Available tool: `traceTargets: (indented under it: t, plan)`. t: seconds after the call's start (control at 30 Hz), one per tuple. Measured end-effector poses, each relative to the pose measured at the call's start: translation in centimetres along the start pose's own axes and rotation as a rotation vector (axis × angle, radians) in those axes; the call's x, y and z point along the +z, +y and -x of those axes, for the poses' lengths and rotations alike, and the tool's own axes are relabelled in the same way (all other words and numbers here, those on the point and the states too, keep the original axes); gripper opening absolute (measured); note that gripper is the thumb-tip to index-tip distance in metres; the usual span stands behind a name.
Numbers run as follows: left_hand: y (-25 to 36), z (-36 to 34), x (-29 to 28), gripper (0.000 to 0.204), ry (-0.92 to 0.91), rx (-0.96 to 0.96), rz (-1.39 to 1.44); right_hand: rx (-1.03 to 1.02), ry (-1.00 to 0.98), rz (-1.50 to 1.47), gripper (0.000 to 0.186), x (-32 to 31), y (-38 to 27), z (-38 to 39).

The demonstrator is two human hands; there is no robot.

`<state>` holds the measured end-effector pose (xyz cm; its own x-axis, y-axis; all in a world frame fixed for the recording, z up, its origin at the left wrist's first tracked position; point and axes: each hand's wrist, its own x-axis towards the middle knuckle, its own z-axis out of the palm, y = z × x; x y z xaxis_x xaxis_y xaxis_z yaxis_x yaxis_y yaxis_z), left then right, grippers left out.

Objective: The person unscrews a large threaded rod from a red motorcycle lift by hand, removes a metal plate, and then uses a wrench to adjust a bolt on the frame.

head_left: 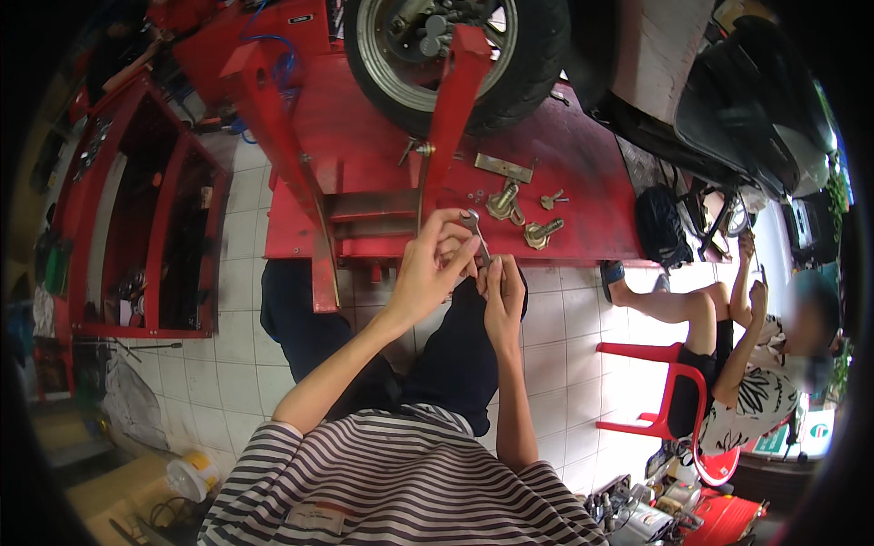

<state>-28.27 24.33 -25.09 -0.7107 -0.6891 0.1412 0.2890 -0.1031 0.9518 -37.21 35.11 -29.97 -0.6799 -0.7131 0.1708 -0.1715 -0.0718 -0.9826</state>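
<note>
A small metal spanner [480, 238] is held up in front of my body, just off the front edge of the red lift table [592, 209]. My left hand [435, 264] pinches it near its open-ended jaw. Lower down, the fingers of my right hand [503, 296] close on its other end. Beyond my hands, on the table, lie a brass-coloured metal part with a threaded stem [543, 234] and a similar part with a loop [503, 202]. A smaller metal piece [553, 198], a flat metal plate [503, 168] and several tiny nuts or washers [475, 196] are beside them.
A scooter wheel [537, 64] stands on the table behind a red steel frame [446, 136]. Left is a red tool cabinet [155, 209]. At right, another person [746, 382] sits on a red plastic chair [637, 350] by a scooter [756, 100]. Engine parts [637, 519] lie at lower right.
</note>
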Motion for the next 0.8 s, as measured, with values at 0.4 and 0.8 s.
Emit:
traceTargets:
  t: [0.4, 0.8]
  plan:
    - [-2.7, -0.7, 0.4, 0.010, -0.057, 0.020, -0.415, 0.015, 0.084, 0.034, 0.011, -5.7, 0.3, 2.6]
    - [-10.7, -8.4, 0.6, 0.016, -0.260, 0.370, -1.623, -0.195, 0.483, 0.602, 0.018, -6.7, 7.1, -5.8]
